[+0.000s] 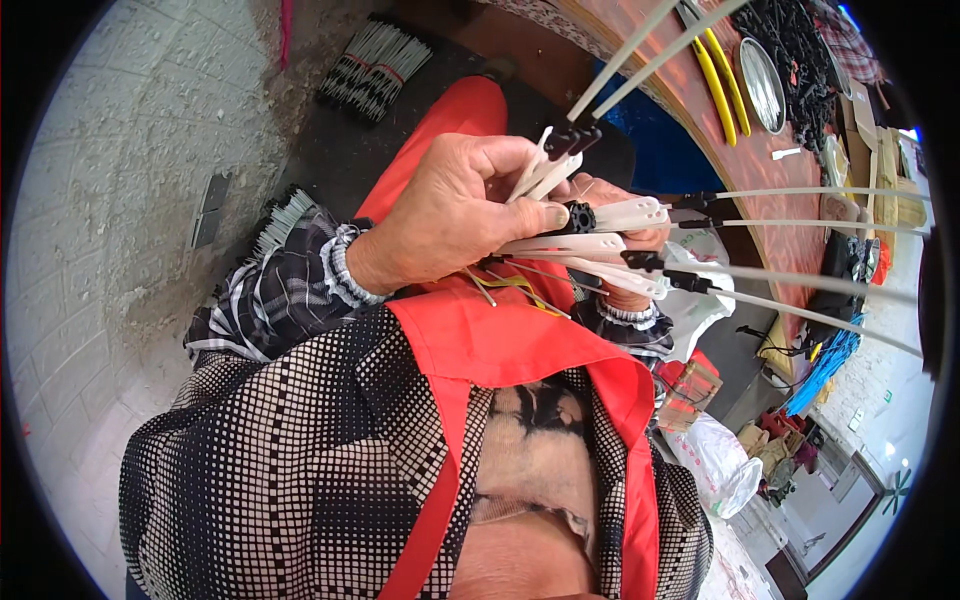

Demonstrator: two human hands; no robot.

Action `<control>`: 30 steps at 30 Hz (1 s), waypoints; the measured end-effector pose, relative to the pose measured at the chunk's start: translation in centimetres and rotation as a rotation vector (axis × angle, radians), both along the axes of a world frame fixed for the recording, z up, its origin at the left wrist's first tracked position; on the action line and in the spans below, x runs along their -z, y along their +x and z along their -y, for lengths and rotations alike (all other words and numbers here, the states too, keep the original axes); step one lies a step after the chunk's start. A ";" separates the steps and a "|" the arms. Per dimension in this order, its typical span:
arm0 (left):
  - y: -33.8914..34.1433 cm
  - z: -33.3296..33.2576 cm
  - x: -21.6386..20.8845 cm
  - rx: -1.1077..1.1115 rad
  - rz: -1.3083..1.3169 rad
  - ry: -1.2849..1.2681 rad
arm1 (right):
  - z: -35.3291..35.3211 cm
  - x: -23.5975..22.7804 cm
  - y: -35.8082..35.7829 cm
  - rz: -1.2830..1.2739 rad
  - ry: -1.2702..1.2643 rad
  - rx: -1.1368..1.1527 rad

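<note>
In front of my red apron I hold a spoked frame, made of flat white strips set around a small black toothed hub. Black joints link the strips to long white rods, which point right and up, away from me. My left hand is closed on the frame, its thumb beside the hub and its fingers behind a strip. On the far side, my right hand grips the same frame, its fingers partly hidden by the strips. A yellow band and thin rods lie under the frame.
At the right, a reddish table holds yellow-handled pliers, a round metal dish and a heap of black parts. Tied rods lie at the upper left, more rods by my left sleeve. A plastic bag sits lower right.
</note>
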State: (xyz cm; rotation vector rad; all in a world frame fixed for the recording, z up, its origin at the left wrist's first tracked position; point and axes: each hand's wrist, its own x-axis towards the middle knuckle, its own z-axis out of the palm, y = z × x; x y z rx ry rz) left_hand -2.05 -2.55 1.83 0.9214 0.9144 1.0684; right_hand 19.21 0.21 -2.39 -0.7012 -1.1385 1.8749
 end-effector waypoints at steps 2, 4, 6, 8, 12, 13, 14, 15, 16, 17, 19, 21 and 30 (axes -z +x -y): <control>0.1 0.2 -0.1 0.001 -0.011 -0.004 | -0.3 1.1 0.5 -0.044 -0.075 0.000; 0.2 0.4 -0.1 -0.003 -0.031 -0.016 | -0.7 1.6 0.6 0.001 0.036 -0.040; 0.2 0.4 0.1 -0.009 -0.023 0.012 | -0.8 1.8 0.9 0.023 0.093 -0.062; 0.3 0.4 0.4 -0.014 -0.004 0.068 | -0.5 1.2 0.8 0.068 0.199 -0.040; -0.4 -0.2 1.4 0.115 -0.124 0.287 | -0.3 0.9 0.0 0.001 0.253 -0.043; -0.4 -0.2 1.4 0.115 -0.125 0.290 | -0.4 0.8 -0.1 -0.046 0.255 -0.054; -0.3 -0.2 1.4 0.104 -0.089 0.262 | -0.6 0.9 -0.1 -0.048 0.259 -0.053; -0.2 -0.3 1.4 0.094 -0.052 0.234 | -0.9 1.2 0.0 -0.030 0.280 -0.077; -0.1 -0.2 1.3 0.086 -0.016 0.206 | -1.2 1.5 0.2 -0.013 0.301 -0.099; -0.2 -0.3 1.2 0.093 -0.025 0.214 | -1.5 1.8 0.2 -0.001 0.327 -0.117; -0.2 0.1 0.8 0.006 -0.065 0.073 | -1.4 2.1 -0.1 0.032 0.336 -0.052; -0.2 0.5 0.4 -0.023 -0.102 0.012 | -1.2 2.4 -0.6 0.109 0.332 0.063; -1.5 1.6 1.2 -0.043 -0.126 0.271 | -1.2 -2.1 -3.3 0.232 0.412 0.089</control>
